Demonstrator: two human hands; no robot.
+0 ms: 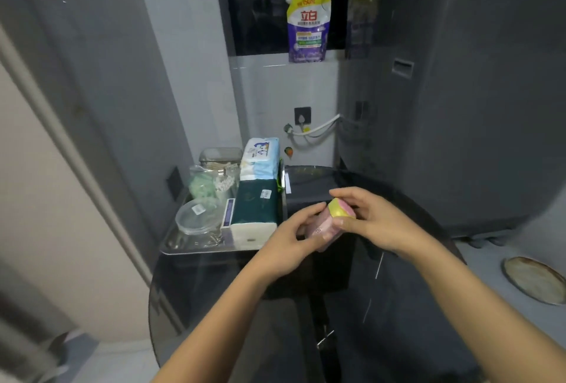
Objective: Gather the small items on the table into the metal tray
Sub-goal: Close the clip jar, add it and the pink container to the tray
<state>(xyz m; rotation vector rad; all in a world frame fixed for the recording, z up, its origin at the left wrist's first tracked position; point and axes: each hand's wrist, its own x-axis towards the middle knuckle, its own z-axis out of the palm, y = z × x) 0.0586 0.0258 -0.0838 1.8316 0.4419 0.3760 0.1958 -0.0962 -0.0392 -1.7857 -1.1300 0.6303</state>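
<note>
A metal tray (196,248) lies on the left part of a dark glass table (214,284). It holds a green tissue pack (255,209), a blue-white tissue pack (260,157), a clear round container (197,220), and clear bags with small green and white items (211,182). Just right of the tray, above the table, both hands hold a small pink-and-yellow packet (332,220). My left hand (291,238) supports its pink lower end. My right hand (367,218) pinches the yellow upper end.
A purple-yellow detergent pouch (308,27) stands on the window ledge behind. A wall socket with a white cable (318,129) is below it. A grey appliance (459,107) stands to the right, and a round plate (534,278) lies on the floor at far right.
</note>
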